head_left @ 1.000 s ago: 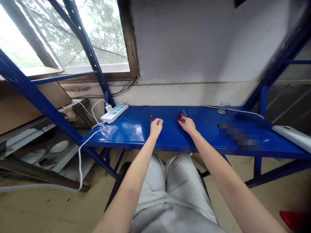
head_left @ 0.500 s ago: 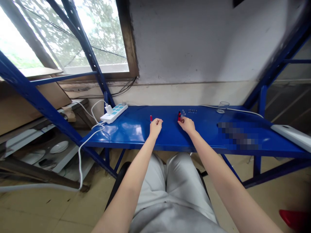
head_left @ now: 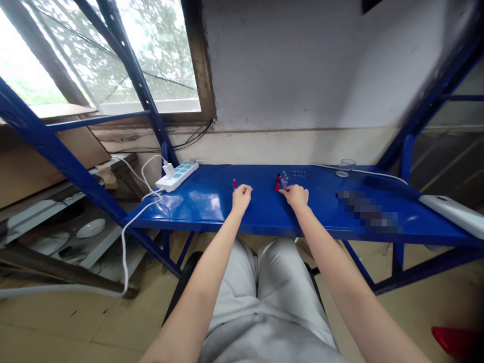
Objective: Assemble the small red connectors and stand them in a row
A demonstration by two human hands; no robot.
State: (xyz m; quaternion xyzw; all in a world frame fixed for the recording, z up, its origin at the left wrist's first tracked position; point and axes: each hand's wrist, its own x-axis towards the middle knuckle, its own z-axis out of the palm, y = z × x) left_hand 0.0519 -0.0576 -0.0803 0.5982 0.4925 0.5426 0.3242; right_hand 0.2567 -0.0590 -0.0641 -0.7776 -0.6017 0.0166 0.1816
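Observation:
My left hand point(head_left: 242, 197) is held over the blue tabletop with its fingers curled into a pinch; anything between the fingertips is too small to make out. Just behind it stands a small red tube-like piece point(head_left: 234, 183), its lower part close to my fingers. My right hand point(head_left: 297, 195) also has its fingers drawn together, the tips beside the foot of a small group of upright red pieces with dark tops point(head_left: 278, 182). Whether they touch, I cannot tell. Several small clear pieces point(head_left: 284, 178) stand right beside the red ones, partly behind my right hand.
Several tiny pieces point(head_left: 298, 173) lie in rows near the back of the blue table point(head_left: 196, 204). A glass point(head_left: 345, 168) stands at the back right. On the left sits a white power strip point(head_left: 177, 176) with cables. A blurred dark item point(head_left: 368, 210) and a white device point(head_left: 454, 214) lie right.
My right hand has shifted slightly right and toward me, baring more of the red and clear pieces. My left hand has hardly moved.

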